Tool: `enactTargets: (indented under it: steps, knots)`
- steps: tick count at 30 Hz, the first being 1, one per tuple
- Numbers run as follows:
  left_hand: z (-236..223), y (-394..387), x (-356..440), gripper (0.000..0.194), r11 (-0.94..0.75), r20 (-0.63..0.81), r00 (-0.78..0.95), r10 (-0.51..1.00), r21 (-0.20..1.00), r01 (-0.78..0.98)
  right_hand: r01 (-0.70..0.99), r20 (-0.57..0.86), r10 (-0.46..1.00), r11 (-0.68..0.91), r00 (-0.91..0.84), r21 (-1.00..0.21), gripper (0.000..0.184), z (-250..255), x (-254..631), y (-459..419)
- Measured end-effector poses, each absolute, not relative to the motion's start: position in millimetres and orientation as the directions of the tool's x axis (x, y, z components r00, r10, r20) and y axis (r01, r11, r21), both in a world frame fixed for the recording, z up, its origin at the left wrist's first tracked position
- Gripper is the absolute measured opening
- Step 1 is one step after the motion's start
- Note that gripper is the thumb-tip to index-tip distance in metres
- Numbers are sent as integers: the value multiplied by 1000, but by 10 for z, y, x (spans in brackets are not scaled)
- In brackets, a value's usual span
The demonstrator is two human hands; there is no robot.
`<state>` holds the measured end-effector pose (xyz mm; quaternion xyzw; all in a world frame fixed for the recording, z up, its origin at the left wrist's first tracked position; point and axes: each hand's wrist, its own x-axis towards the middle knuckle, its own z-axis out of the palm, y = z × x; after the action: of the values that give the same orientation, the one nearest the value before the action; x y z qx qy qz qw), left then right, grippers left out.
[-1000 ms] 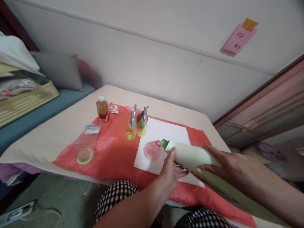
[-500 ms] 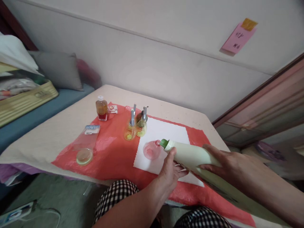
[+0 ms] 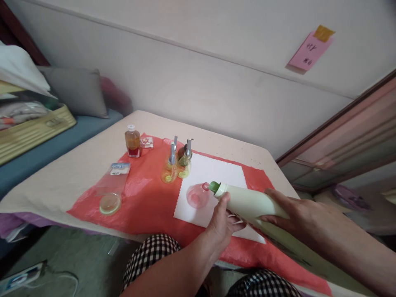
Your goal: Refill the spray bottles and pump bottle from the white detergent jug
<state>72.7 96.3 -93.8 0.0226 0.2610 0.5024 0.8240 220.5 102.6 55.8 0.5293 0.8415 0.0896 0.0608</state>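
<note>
A large pale green bottle [image 3: 247,201] lies tilted, its green spout [image 3: 214,187] at the ring-shaped mouth of a small clear round bottle [image 3: 197,195]. That round bottle stands on a white sheet [image 3: 218,170] and looks pinkish. My left hand [image 3: 221,220] supports the big bottle near its neck, thumb on the side and fingers underneath. Farther back, my right hand [image 3: 293,212] is wrapped around the bottle's body. Whether liquid is flowing cannot be made out.
Left of the sheet, yellowish glass bottles with metal pourers [image 3: 169,170] stand on a red plastic sheet [image 3: 148,206]. Beyond are an amber bottle [image 3: 133,142], a small packet [image 3: 147,142], a clear bag [image 3: 114,177] and a round lid [image 3: 110,203]. A wall [image 3: 185,82] rises behind the table.
</note>
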Motion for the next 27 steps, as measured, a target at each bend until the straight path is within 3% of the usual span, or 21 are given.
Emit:
enactTargets:
  steps: [3,10,27]
  knots:
    - [-934,963,726,64,497,-406,365,838,293,-816,886,-114,915,403,-387,231,52,579,2188,1026]
    - [-937,968,727,61,503,-404,374,835,281,-818,890,-140,919,393,-369,230,50,606,2172,1000]
    - [-897,943,716,55,512,-405,392,826,249,-822,882,-90,909,416,-407,219,51,675,2129,968]
